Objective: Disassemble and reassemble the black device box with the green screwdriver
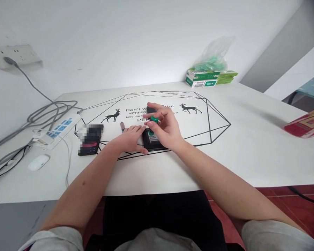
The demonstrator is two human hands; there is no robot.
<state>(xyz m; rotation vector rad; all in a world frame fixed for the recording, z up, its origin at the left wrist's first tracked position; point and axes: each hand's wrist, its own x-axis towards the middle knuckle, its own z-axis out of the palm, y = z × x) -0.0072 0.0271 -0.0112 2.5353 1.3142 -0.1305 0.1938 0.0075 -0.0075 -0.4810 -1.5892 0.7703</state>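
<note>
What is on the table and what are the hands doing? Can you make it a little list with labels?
left hand: flat on the table, touching the black device
right hand: pinching a small green part above the black device
table: white, with printed deer
left side: power strip, white mouse, dark gadget
far edge: green boxes
right edge: red box
</note>
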